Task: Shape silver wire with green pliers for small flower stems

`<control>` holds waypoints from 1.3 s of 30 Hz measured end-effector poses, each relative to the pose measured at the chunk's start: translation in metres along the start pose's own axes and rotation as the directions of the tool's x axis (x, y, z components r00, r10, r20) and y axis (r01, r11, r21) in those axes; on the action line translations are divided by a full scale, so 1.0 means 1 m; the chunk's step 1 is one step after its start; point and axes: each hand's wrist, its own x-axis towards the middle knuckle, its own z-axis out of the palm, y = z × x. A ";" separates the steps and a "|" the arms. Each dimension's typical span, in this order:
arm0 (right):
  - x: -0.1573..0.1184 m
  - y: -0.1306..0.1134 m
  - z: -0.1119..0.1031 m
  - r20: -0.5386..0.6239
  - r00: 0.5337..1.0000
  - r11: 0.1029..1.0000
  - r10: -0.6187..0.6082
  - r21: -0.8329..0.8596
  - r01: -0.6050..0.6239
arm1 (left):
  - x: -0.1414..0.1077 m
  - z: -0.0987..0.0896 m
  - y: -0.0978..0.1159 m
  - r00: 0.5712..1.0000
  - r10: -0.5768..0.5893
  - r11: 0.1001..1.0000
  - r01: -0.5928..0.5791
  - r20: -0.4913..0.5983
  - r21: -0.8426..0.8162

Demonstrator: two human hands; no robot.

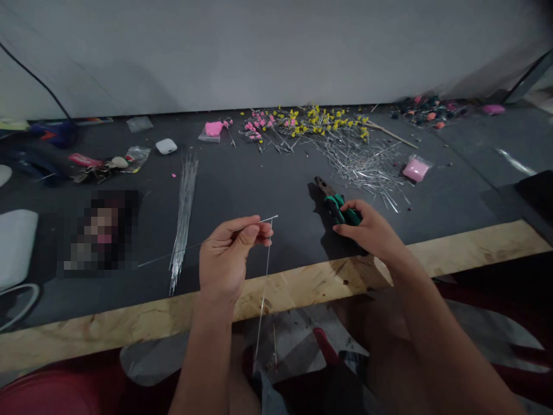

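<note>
My left hand (228,251) pinches a thin silvery wire (267,262) between thumb and fingers. One length of it runs out to the left past the wrist, another hangs from the short tip down beyond the table's edge. To the right, my right hand (367,227) has its thumb and fingers around the green and black handles of the pliers (338,207), whose dark jaws point away to the upper left. A bundle of straight wires (184,219) lies on the dark table left of my left hand.
Along the back lie yellow-tipped wires (322,122), pink-tipped pieces (258,122) and a loose wire heap (367,167). A pink packet (416,168) is at the right. Keys (97,167) and a white case (166,146) sit left. A wooden strip (298,288) edges the table.
</note>
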 end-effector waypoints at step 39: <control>-0.069 -0.057 0.003 0.560 0.775 0.840 -0.293 0.538 -0.070 | 0.002 0.002 0.000 0.992 -0.081 0.997 0.081 -0.097 -0.004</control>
